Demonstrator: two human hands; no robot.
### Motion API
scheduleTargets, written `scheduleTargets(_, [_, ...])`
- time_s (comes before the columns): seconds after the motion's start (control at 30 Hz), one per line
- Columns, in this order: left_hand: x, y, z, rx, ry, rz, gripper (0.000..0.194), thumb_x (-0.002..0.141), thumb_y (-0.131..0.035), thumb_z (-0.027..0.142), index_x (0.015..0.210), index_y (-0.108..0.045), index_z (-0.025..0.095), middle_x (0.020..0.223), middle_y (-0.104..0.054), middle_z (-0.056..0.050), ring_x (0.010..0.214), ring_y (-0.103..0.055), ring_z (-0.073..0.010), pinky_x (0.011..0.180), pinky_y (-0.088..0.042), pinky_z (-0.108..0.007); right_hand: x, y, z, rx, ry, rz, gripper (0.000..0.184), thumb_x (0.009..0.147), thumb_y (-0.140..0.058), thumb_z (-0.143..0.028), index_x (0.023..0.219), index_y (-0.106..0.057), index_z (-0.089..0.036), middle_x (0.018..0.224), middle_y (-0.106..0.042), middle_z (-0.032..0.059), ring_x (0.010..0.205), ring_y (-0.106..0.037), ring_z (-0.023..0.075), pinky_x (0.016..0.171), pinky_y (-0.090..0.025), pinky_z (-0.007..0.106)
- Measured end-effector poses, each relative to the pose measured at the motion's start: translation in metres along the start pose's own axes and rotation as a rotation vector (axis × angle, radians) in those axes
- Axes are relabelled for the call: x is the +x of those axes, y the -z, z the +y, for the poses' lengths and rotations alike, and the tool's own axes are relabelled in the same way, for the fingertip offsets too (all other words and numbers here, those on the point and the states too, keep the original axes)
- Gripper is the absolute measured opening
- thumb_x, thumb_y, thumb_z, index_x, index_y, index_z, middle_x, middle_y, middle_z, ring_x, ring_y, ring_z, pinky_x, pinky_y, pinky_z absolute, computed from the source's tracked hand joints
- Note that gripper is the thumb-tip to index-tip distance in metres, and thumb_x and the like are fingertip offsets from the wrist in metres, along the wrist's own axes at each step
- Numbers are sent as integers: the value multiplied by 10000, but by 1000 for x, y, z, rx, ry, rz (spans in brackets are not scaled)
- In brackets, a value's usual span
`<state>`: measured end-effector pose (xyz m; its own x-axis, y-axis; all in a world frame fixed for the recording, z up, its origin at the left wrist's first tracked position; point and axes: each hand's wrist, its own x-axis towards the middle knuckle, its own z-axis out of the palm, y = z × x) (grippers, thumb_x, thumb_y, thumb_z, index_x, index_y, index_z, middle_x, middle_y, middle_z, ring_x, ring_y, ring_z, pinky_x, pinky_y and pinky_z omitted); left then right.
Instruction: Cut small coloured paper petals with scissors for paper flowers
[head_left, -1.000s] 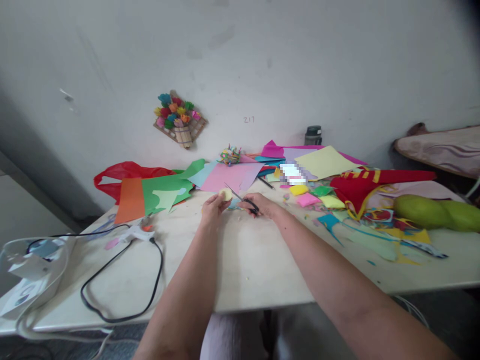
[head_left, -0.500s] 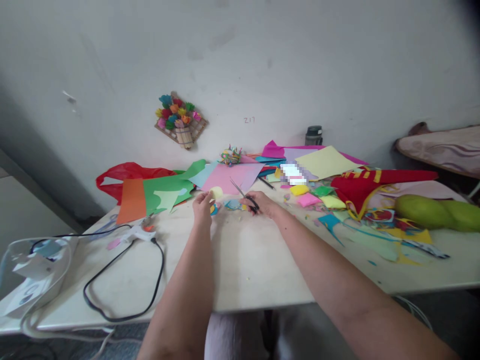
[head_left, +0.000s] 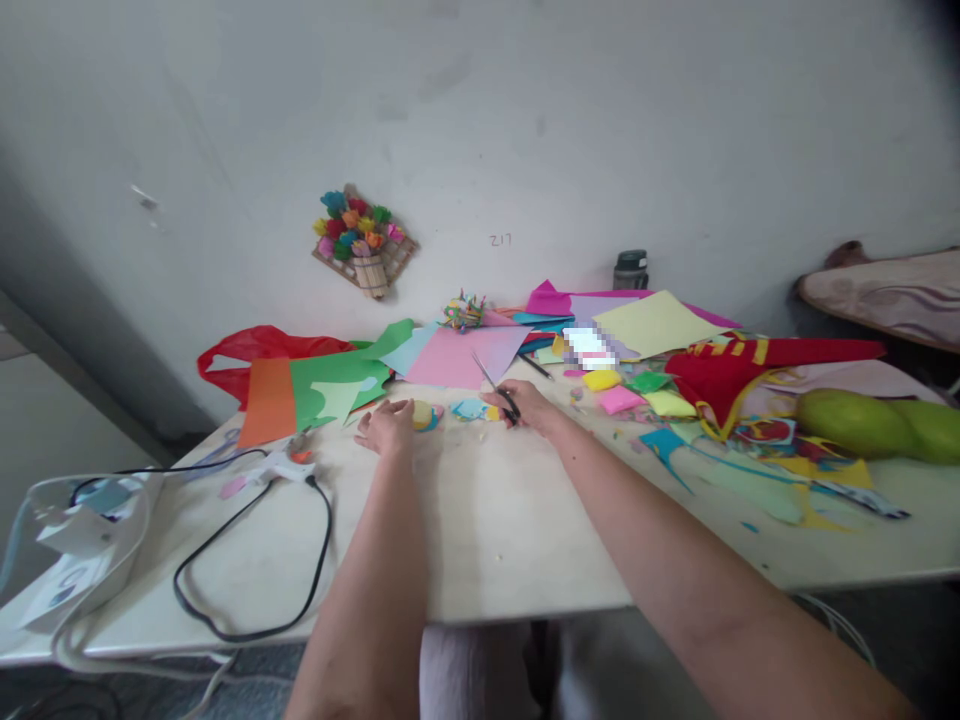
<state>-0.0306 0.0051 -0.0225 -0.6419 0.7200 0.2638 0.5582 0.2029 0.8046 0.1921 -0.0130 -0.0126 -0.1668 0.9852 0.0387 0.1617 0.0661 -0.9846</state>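
Note:
My right hand [head_left: 523, 405] grips a pair of scissors [head_left: 508, 402] by its dark handles, the metal blades pointing up and to the left. A pale yellow paper disc [head_left: 422, 415] lies over a blue and pink round cutout [head_left: 437, 417] on the table. Right at the disc's left edge is my left hand [head_left: 388, 426], its fingers somewhat spread; its fingertips are partly hidden. Between my hands rests a light blue paper cutout [head_left: 471, 410] with yellow near its right end.
Coloured paper sheets [head_left: 465, 355] lie along the wall. Clay packets [head_left: 621, 399], paper scraps [head_left: 664, 450] and a green, pear-shaped object [head_left: 844, 412] are on the right. A power strip [head_left: 289, 468] with a looping black cord [head_left: 328, 540] sits at left.
My left hand has moved down and slightly left, and its fingers have spread. The yellow disc has come down onto the round cutout. My right hand still holds the scissors.

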Motion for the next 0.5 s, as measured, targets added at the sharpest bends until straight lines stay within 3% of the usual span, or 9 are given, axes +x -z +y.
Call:
scheduleTargets(0.17, [-1, 0, 0, 53, -89, 75, 259, 728, -552, 361, 862, -712, 207, 1049, -655, -138, 1151, -438, -342, 983, -212, -472, 3, 0, 2, 8, 0, 31, 279, 689, -699, -347, 682, -505, -147, 449, -504, -49, 320, -426, 41, 298, -280, 142])
scheduleTargets(0.3, [-9, -7, 4, 118, -219, 62, 279, 729, -551, 374, 841, -720, 182, 910, -675, -149, 1044, -499, -317, 945, -275, -422, 12, 0, 12, 12, -1, 69, 283, 654, -725, -335, 695, -511, -154, 446, -494, -56, 315, -417, 45, 310, -314, 153])
scheduleTargets(0.4, [-22, -18, 10, 66, -365, -21, 175, 701, -597, 359, 720, -711, 228, 860, -680, -108, 1047, -471, -306, 967, -241, -437, 20, 1, 20, -27, 32, 109, 284, 624, -744, -339, 683, -532, -160, 448, -488, -54, 326, -432, 58, 336, -355, 174])
scheduleTargets(0.5, [-35, -31, 15, 2, -430, -133, 102, 641, -668, 336, 615, -687, 239, 845, -676, -104, 1079, -428, -320, 1030, -98, -483, 24, 4, 24, -94, 36, 156, 273, 614, -742, -365, 710, -566, -179, 489, -514, -38, 377, -479, 84, 376, -382, 193])
